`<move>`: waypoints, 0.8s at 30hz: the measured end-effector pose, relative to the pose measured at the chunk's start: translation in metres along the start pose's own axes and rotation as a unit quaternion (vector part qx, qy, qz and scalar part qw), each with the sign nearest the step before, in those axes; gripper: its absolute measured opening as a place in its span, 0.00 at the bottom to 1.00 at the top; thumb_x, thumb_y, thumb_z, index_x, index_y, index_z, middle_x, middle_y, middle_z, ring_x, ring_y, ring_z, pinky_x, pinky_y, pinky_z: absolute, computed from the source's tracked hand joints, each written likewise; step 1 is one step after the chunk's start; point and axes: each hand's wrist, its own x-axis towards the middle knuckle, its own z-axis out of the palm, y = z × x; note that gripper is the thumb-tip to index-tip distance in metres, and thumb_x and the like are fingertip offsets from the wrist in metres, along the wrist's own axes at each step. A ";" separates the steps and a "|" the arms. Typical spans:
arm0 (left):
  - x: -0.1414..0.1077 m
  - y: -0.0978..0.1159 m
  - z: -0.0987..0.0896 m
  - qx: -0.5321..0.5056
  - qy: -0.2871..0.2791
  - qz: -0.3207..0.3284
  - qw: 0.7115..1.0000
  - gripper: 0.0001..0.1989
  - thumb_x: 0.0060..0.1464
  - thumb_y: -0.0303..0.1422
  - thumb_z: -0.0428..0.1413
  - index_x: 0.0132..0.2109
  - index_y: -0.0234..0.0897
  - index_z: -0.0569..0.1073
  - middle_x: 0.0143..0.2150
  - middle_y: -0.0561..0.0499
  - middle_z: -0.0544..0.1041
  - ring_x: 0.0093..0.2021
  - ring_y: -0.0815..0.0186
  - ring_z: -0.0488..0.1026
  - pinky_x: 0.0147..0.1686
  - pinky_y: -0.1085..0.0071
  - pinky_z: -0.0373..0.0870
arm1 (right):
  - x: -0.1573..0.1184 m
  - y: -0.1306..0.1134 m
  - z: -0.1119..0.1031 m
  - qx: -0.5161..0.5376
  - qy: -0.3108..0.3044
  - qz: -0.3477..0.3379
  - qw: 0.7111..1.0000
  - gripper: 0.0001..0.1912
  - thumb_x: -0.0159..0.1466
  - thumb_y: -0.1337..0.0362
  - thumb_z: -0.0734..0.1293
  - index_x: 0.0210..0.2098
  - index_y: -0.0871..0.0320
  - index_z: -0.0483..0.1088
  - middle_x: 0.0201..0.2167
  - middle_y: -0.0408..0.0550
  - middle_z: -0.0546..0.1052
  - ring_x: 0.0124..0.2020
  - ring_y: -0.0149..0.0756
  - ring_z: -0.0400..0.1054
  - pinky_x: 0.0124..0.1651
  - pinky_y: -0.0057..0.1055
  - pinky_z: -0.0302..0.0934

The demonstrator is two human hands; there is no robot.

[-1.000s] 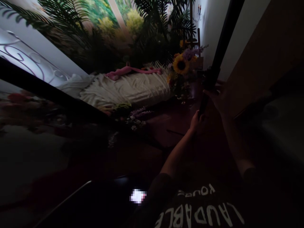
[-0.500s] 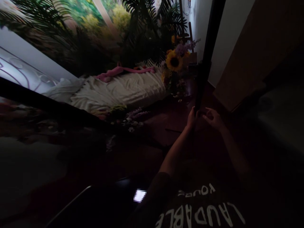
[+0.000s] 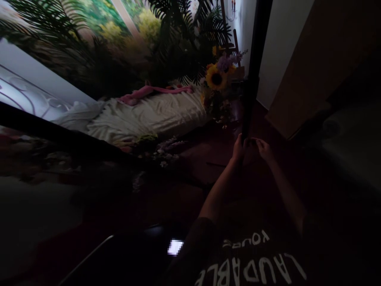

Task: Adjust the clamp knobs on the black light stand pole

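A dark upright pole (image 3: 253, 59), with a thicker collar (image 3: 250, 87) partway down, stands in front of me. My left hand (image 3: 237, 149) is wrapped round its lower part. Just to the right of the pole is my right hand (image 3: 264, 151), its fingers drawn together and pointing at the pole. Something small and dark seems to lie at those fingertips, but the dimness hides what it is.
A second dark bar (image 3: 59, 129) slants across the left. Beyond are a pale draped cloth (image 3: 149, 115) bearing a pink plush toy (image 3: 139, 94), sunflowers (image 3: 216, 78), palm leaves (image 3: 190, 39) and a brown panel (image 3: 293, 83). A dark glossy surface (image 3: 125, 254) lies lower left.
My right hand has moved slightly left and its fingers have closed together beside the pole. The pole appears a little farther left; my left hand stays round it.
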 end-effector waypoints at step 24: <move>0.000 0.003 -0.001 0.002 0.009 -0.009 1.000 0.20 0.63 0.44 0.52 0.56 0.37 0.68 0.40 0.47 0.79 0.37 0.65 0.76 0.38 0.72 0.70 | -0.001 0.008 -0.011 -0.223 0.041 -0.148 0.963 0.24 0.65 0.46 0.67 0.53 0.53 0.76 0.40 0.53 0.80 0.37 0.41 0.74 0.45 0.39 0.72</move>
